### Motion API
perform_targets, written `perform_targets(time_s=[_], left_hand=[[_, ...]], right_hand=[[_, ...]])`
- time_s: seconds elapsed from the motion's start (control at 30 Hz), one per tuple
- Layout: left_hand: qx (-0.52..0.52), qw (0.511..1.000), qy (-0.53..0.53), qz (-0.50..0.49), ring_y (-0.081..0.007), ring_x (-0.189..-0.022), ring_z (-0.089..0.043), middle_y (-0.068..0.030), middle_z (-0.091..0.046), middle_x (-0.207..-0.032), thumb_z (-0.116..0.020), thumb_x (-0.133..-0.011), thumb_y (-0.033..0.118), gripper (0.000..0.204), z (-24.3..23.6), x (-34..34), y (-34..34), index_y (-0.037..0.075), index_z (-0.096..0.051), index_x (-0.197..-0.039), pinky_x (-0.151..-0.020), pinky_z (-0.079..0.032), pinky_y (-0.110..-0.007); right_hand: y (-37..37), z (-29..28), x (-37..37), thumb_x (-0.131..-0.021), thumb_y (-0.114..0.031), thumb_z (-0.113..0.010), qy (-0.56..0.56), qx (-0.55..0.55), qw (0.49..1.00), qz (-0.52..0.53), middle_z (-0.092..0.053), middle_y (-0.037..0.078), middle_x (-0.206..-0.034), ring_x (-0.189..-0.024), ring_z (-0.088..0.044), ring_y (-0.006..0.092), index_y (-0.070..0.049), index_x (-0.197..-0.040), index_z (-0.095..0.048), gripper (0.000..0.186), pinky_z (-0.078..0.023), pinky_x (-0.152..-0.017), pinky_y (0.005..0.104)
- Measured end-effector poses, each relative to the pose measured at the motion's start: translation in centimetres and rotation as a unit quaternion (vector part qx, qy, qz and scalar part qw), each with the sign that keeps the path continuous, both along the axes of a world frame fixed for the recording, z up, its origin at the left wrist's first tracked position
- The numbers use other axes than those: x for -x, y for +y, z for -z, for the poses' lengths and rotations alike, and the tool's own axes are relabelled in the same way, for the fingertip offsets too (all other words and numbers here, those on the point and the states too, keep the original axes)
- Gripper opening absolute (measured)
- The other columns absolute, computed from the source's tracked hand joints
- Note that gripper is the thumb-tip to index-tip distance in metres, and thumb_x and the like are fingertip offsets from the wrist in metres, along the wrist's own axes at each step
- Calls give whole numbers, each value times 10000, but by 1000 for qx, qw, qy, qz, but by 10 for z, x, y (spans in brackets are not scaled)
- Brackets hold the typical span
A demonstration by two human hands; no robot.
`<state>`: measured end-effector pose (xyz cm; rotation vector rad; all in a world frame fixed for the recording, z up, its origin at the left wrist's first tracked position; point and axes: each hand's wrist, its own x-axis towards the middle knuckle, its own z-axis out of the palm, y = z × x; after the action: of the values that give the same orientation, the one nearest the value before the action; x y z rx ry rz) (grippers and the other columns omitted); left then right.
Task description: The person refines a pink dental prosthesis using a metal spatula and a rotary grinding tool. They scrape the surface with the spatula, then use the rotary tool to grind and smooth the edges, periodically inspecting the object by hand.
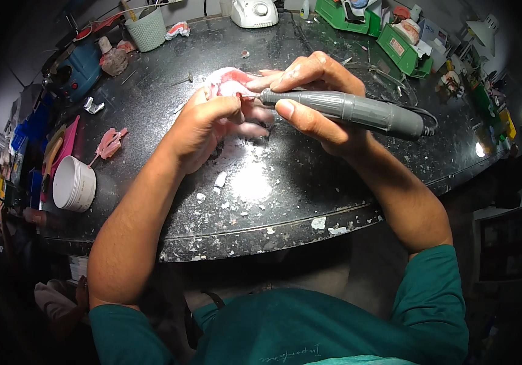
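My left hand (195,131) is closed round a pink and white dental piece (229,76), which looks like a denture base with white plaster; the fingers partly cover it. My right hand (323,126) grips a grey rotary handpiece (349,108) between thumb and fingers, its cord trailing off the rear end to the right. The thin bit (250,95) at the handpiece's front points left and reaches the dental piece beside my left thumb. Whether the bit is spinning cannot be told.
White plaster crumbs (220,180) litter the black bench (285,201). On the left stand a white tub (75,184), a pink branching piece (110,143) and a blue machine (73,73). Farther back are a woven cup (147,30), a white control box (255,13) and green bins (397,53).
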<state>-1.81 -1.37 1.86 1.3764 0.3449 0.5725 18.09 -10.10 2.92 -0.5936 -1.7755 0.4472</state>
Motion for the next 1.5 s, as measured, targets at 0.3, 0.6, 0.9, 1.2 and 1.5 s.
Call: perform_targets(time_s=[0.3, 0.6, 0.9, 1.2, 1.5], left_hand=[[174, 983, -12, 50, -281, -635, -674, -168, -675, -821, -233, -1011, 601, 724, -7, 0, -2, -18, -597, -1101, -596, -585, -392], [186, 978, -21, 95, -317, -649, -687, -173, -661, -843, -260, -1031, 464, 576, -1, -2, 0, -6, -543, -1209, -579, -590, -391], [181, 977, -5, 115, -327, -650, -690, -196, -674, -814, -258, -1026, 463, 640, 1, 1, 4, -65, -620, -1012, -596, -590, -396], [172, 978, 7, 118, -321, -647, -686, -205, -672, -799, -246, -1028, 462, 662, -1, 1, 4, -76, -628, -973, -613, -587, -397], [167, 979, 11, 119, -320, -639, -683, -207, -669, -805, -250, -1027, 451, 639, 1, 1, 5, -67, -622, -993, -617, -585, -402]], right_hand=[[11, 9, 9, -820, -121, -778, -25, -47, 993, 103, -712, 110, -973, -883, -699, 162, -13, -978, -673, 218, -555, -799, 287], [7, 14, 13, -823, -178, -805, -4, 24, 992, 122, -716, 67, -914, -851, -694, 118, -49, -992, -684, 245, -556, -747, 263], [3, 12, 17, -826, -200, -804, 1, 64, 988, 140, -721, 58, -897, -820, -703, 119, -70, -1001, -701, 241, -559, -742, 258], [-1, 5, 16, -839, -70, -771, -32, 71, 985, 153, -679, 48, -922, -823, -624, 75, -8, -1032, -693, 217, -508, -734, 229], [-2, 5, 17, -841, -64, -765, -32, 80, 984, 158, -669, 42, -905, -815, -618, 73, -3, -1007, -689, 193, -503, -733, 229]])
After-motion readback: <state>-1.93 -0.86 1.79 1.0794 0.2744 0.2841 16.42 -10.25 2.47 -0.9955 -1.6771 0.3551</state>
